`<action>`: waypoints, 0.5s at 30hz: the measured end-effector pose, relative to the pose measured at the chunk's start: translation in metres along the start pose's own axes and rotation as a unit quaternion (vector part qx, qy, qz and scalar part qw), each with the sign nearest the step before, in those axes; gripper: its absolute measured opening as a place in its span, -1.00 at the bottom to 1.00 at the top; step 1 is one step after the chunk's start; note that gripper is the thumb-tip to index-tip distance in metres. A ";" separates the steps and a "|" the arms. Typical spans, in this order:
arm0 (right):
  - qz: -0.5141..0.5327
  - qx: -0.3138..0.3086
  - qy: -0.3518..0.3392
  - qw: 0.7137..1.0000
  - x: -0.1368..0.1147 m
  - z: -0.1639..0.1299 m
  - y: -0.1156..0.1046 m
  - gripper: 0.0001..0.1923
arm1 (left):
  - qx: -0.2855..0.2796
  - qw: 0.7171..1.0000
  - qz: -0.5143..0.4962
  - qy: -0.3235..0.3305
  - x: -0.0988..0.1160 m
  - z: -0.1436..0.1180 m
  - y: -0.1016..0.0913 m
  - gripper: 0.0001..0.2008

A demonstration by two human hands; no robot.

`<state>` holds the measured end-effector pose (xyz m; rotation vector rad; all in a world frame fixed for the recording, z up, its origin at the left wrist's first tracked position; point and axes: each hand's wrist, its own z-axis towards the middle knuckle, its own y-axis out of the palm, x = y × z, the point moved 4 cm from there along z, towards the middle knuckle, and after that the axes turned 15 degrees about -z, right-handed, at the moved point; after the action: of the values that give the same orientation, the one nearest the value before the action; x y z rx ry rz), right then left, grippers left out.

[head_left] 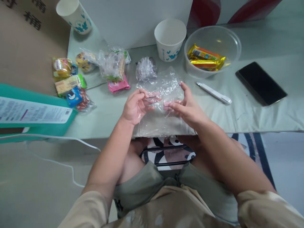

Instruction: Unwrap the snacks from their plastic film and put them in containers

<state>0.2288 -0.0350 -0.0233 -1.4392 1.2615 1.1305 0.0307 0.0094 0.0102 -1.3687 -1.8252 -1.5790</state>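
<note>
Crinkly clear plastic bag (163, 104) between left hand (135, 106) and right hand (187, 106)

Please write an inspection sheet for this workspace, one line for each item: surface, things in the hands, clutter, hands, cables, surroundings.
Surface: low table under a pale green cloth, wrinkled.
Things in hand: clear plastic bag, flat at the near table edge, appears empty.
Clutter: wrapped snacks at left; small crumpled bag; paper cup; second cup; clear bowl holding gold-wrapped bars; white pen-like tool; dark phone.
Hands: left hand and right hand both pinch the bag with the fingers.
Cables: white cable on the floor at left.
Surroundings: cardboard box, teal package, white board.
</note>
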 end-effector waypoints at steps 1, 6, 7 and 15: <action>-0.001 0.002 -0.015 1.000 -0.003 -0.001 0.001 0.17 | -0.005 1.000 0.027 0.003 0.000 -0.001 -0.002 -0.67; -0.074 0.094 -0.114 0.986 -0.025 -0.009 -0.011 0.05 | -0.029 0.978 0.178 0.108 0.007 -0.010 -0.010 -0.13; -0.099 0.099 -0.140 0.980 -0.028 -0.012 -0.013 0.02 | -0.041 0.968 0.205 0.140 0.008 -0.011 -0.011 -0.14; -0.428 0.206 -0.262 0.840 -0.038 -0.022 -0.017 -0.78 | -0.025 0.784 0.480 0.393 0.024 -0.017 -0.007 -0.92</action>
<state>0.2450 -0.0478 0.0194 -1.0525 0.3333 0.5126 0.0088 0.0054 0.0307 -1.0788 -0.4268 -1.2650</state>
